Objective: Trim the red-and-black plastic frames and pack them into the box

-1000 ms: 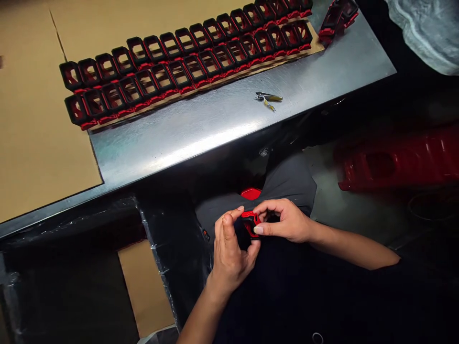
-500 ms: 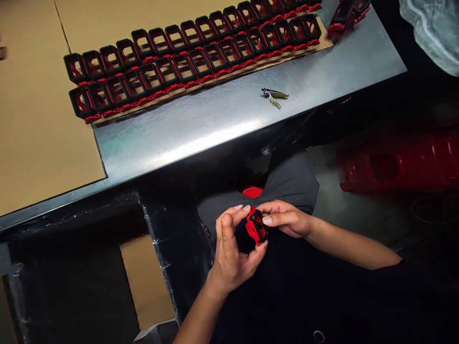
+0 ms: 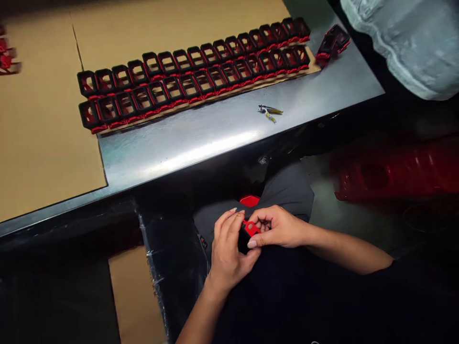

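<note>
Over my lap, my left hand and my right hand are both closed around one small red and black plastic part, pinching it between thumbs and fingertips. Most of the part is hidden by my fingers. A second red piece lies on my grey trouser leg just beyond the hands. On the metal table above, two long rows of matching black and red frame parts stand on a cardboard strip.
Small metal tweezers or clips lie on the table near its front edge. A few loose frame parts sit at the rows' right end. Cardboard sheets cover the left. A red plastic stool lies on the floor right; grey cloth top right.
Both hands closed tighter over the red part, which now shows less than half a second ago. The view shifted, so the table and rows sit lower and more to the left.
</note>
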`<state>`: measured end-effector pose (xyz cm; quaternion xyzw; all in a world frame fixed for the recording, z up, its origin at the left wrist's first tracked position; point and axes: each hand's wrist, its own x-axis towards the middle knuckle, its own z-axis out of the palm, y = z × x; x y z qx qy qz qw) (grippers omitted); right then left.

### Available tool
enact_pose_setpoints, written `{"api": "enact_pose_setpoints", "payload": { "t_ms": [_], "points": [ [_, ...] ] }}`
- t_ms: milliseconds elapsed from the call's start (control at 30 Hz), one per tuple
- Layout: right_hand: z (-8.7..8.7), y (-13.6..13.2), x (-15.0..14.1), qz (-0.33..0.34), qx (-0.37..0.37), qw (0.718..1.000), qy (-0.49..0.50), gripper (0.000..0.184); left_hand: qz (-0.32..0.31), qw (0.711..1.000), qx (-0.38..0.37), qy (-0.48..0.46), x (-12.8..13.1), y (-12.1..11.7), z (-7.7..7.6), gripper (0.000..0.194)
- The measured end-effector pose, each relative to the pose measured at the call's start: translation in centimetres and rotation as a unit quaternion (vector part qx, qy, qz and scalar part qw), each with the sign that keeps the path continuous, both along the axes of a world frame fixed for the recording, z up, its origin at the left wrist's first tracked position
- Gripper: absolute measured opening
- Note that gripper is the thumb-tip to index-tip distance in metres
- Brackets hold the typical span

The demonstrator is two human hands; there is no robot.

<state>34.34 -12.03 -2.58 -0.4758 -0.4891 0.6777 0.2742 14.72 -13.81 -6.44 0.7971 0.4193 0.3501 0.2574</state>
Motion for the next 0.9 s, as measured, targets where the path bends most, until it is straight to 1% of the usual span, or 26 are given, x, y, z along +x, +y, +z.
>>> {"api": "enact_pose_setpoints", "payload": {
  "t_ms": [33,67,100,133,167,200,233,267,300,333,367,400,467,500,533,600,667,733,800,900],
  "points": [
    [0.5,1.0,0.5,-0.004,0.029,0.999,-0.023,0.032,0.016,0.999,-0.035,-0.022,-0.1,-0.1,-0.1,0.072],
    [1.1,2.3,1.3,-0.029,0.069,0.996,-0.057,0.032,0.032,0.996,-0.071,-0.042,-0.3,-0.2,-0.2,0.072],
    [1.6,3.9,2.2,-0.074,0.121,0.984,-0.106,0.032,0.044,0.992,-0.104,-0.063,-0.5,-0.4,-0.3,0.072],
    [2.1,5.7,3.3,-0.127,0.169,0.965,-0.154,0.032,0.053,0.986,-0.134,-0.084,-0.6,-0.5,-0.3,0.072],
    [2.4,7.8,4.4,-0.194,0.248,0.92,-0.235,0.033,0.056,0.98,-0.157,-0.106,-0.7,-0.7,-0.3,0.073],
    [2.5,9.8,5.6,-0.238,0.311,0.863,-0.32,0.037,0.054,0.975,-0.172,-0.129,-0.7,-0.8,-0.3,0.075],
    [2.5,11.8,6.7,-0.25,0.344,0.818,-0.386,0.044,0.048,0.971,-0.181,-0.151,-0.6,-0.9,-0.3,0.076],
    [2.3,13.6,7.7,-0.253,0.364,0.784,-0.434,0.049,0.041,0.967,-0.185,-0.168,-0.4,-1.0,-0.2,0.078],
    [2.1,15.0,8.4,-0.25,0.368,0.765,-0.466,0.048,0.035,0.966,-0.185,-0.18,-0.2,-1.1,-0.1,0.078],
    [1.8,15.9,8.9,-0.244,0.366,0.757,-0.483,0.045,0.031,0.966,-0.179,-0.184,0.0,-1.0,0.1,0.077],
    [1.6,16.2,9.2,-0.239,0.363,0.757,-0.488,0.04,0.03,0.968,-0.17,-0.181,0.2,-1.0,0.2,0.076],
    [1.5,16.0,9.2,-0.237,0.362,0.761,-0.483,0.035,0.032,0.971,-0.161,-0.174,0.3,-1.0,0.4,0.075],
    [1.6,13.9,8.6,-0.229,0.368,0.781,-0.451,0.027,0.041,0.977,-0.139,-0.158,0.4,-0.8,0.7,0.075],
    [1.8,12.2,8.1,-0.22,0.374,0.794,-0.426,0.024,0.046,0.979,-0.127,-0.153,0.4,-0.7,0.8,0.076],
    [2.0,10.2,7.6,-0.197,0.381,0.811,-0.397,0.022,0.047,0.981,-0.117,-0.15,0.3,-0.6,0.9,0.077],
    [2.3,6.1,6.6,-0.115,0.412,0.84,-0.334,0.018,0.035,0.983,-0.103,-0.146,0.2,-0.3,1.1,0.08],
    [2.4,2.3,5.4,-0.044,0.429,0.864,-0.26,0.022,0.016,0.986,-0.094,-0.136,0.3,0.0,1.2,0.082],
    [2.1,-0.3,4.2,-0.017,0.43,0.881,-0.196,0.027,-0.007,0.988,-0.087,-0.128,0.5,0.3,1.1,0.083],
    [1.7,-1.8,3.2,-0.019,0.428,0.89,-0.157,0.026,-0.027,0.988,-0.081,-0.129,0.7,0.4,0.9,0.083],
    [1.4,-2.5,2.6,-0.027,0.435,0.888,-0.148,0.017,-0.044,0.987,-0.079,-0.132,1.0,0.5,0.7,0.078]
  ]
}}
